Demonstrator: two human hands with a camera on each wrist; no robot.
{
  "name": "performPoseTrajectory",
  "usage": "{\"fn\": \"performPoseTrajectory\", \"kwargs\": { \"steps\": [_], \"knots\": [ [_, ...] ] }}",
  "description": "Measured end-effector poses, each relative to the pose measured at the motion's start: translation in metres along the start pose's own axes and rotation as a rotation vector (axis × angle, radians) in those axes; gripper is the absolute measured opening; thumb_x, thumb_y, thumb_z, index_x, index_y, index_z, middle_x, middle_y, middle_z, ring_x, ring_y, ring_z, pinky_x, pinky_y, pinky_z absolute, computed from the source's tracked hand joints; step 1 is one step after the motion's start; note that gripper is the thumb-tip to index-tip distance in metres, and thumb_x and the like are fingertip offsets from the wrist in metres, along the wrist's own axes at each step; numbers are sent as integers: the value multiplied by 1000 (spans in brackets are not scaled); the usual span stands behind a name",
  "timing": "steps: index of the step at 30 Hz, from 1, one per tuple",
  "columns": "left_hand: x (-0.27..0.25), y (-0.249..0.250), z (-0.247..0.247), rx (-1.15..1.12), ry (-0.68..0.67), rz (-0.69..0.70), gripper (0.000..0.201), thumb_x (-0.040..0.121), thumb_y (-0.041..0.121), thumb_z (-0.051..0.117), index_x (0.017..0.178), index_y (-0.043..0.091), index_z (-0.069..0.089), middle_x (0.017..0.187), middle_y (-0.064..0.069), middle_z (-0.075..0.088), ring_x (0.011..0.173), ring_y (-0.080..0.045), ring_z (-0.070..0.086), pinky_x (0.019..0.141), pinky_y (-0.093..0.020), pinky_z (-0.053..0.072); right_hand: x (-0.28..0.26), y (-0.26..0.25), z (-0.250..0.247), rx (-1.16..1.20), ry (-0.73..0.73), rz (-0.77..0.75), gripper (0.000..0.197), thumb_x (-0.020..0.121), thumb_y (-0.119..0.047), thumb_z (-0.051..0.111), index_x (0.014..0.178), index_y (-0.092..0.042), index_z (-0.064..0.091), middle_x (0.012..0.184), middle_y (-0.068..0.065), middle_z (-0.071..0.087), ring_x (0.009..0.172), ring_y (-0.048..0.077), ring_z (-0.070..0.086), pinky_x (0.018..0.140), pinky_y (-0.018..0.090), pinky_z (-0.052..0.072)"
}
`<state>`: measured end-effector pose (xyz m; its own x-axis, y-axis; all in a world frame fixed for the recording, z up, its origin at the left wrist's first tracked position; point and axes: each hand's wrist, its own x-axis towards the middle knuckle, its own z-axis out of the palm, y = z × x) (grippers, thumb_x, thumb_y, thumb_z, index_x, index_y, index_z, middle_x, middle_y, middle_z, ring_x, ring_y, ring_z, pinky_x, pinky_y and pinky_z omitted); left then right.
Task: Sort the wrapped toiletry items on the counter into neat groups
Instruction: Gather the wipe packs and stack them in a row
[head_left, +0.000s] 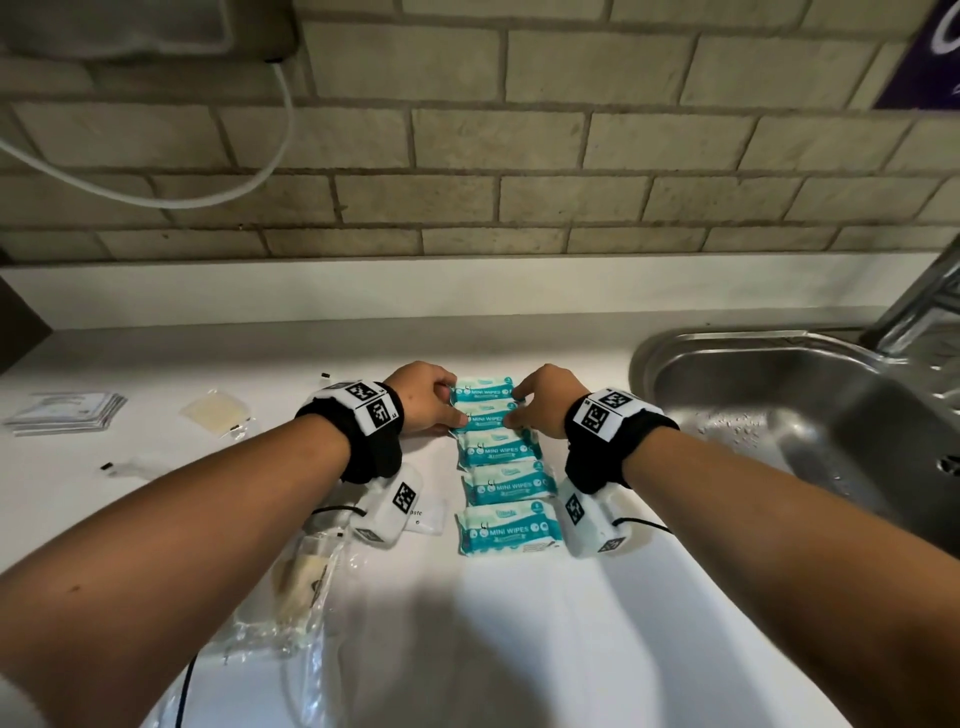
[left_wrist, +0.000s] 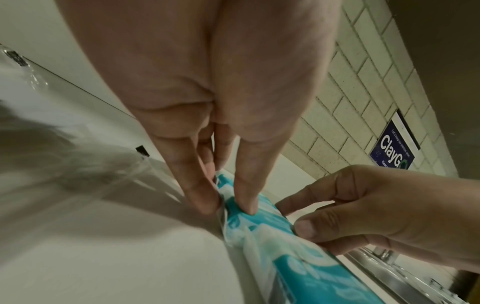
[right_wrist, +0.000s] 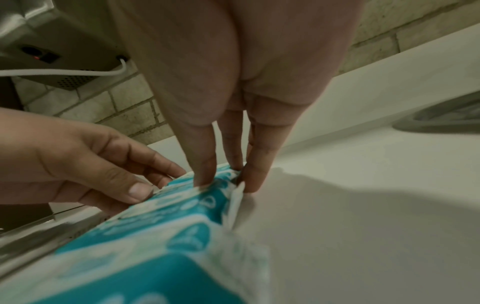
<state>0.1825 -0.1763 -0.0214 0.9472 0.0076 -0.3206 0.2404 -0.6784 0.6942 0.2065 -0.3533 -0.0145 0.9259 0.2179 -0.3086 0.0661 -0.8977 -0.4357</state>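
Left hand (head_left: 422, 397) and right hand (head_left: 543, 399) pinching opposite ends of the far wipes packs (head_left: 484, 405), uneven squeeze likely to skew the row (head_left: 500, 467) on the counter (head_left: 519, 623).

"MINI WIPES" on packs (head_left: 500, 450); "ClayG" on sign (left_wrist: 393, 149)

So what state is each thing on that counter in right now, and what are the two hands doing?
Teal-and-white mini wipes packs: five, lying flat in one column.
Farthest pack: pinched at both ends.
Left hand: holds its left end.
Right hand: holds its right end.
Stack of flat white sachets: piled at far left, untouched.
Clear plastic wrappers: crumpled, loose near the left forearm.
Steel sink: wet with droplets.
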Motion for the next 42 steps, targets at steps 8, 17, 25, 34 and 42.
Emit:
{"fn": "performPoseTrajectory", "kwargs": {
  "steps": [8, 17, 25, 34, 42],
  "knots": [
    [-8, 0, -1, -75, -10, -13, 56, 78, 11, 79, 127, 1, 54, 106, -7, 64, 95, -25, 68, 81, -36, 59, -9, -2, 1, -22, -12, 4, 57, 87, -33, 68, 138, -12, 52, 138, 7, 53, 121, 23, 54, 86, 25, 41],
    [-43, -16, 13, -16, -91, -12, 28, 85, 25, 71, 89, -2, 69, 85, -16, 75, 69, -20, 68, 80, -39, 58, -37, 10, 5, -30, -100, 54, 48, 75, -40, 77, 109, -11, 59, 87, 4, 69, 71, 19, 63, 73, 33, 56],
    [-53, -19, 23, -157, 2, -39, 15, 80, 7, 75, 90, 6, 64, 87, -12, 73, 82, -27, 73, 81, -41, 60, -56, -2, 13, -36, -46, 13, 53, 75, -35, 80, 118, -14, 57, 108, 2, 61, 94, 18, 57, 77, 26, 46],
    [-53, -20, 21, -179, -44, -14, 19, 78, 4, 76, 91, 11, 65, 96, -9, 72, 89, -24, 71, 83, -38, 59, -56, -3, 15, -41, -7, 16, 46, 74, -33, 81, 110, -14, 59, 101, 0, 59, 89, 17, 55, 72, 27, 44],
    [-47, -22, 15, -52, -17, 46, 15, 82, 16, 74, 95, 11, 68, 97, -4, 73, 93, -21, 69, 87, -35, 57, -54, -2, 11, -50, -4, 5, 51, 76, -33, 79, 117, -15, 54, 100, -1, 55, 90, 18, 54, 74, 28, 45]
  ]
}}
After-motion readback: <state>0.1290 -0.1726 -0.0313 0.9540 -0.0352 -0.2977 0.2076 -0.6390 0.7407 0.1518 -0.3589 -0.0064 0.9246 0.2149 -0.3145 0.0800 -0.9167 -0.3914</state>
